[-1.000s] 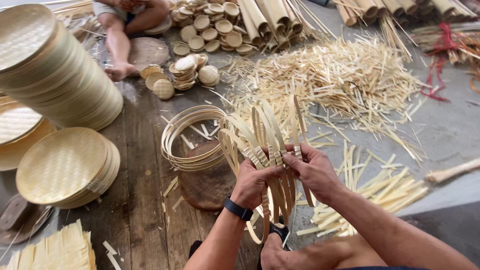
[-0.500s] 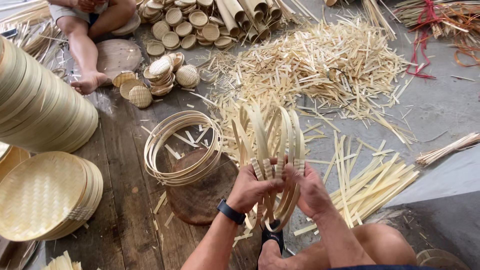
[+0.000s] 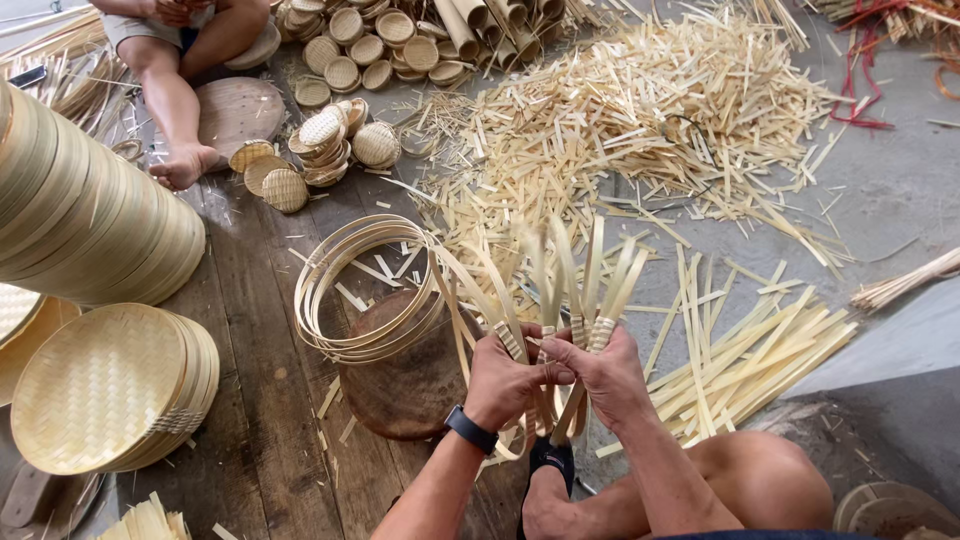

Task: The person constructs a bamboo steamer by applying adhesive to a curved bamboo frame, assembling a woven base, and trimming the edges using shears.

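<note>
Low in the middle of the frame, the left hand (image 3: 510, 380) and right hand (image 3: 605, 375) are both clamped on a fan of pale, flat bamboo strips (image 3: 560, 290), apparently mid-weave at its base. Crossing another strip would call for one hand pinning the bundle, beside the stacked thin bamboo hoops (image 3: 365, 290).

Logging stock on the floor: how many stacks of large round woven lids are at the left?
2. One tall leaning stack lies at the left edge; a shorter stack sits just below it. Part of another woven disc peeks between them, so more may be hidden.
</note>
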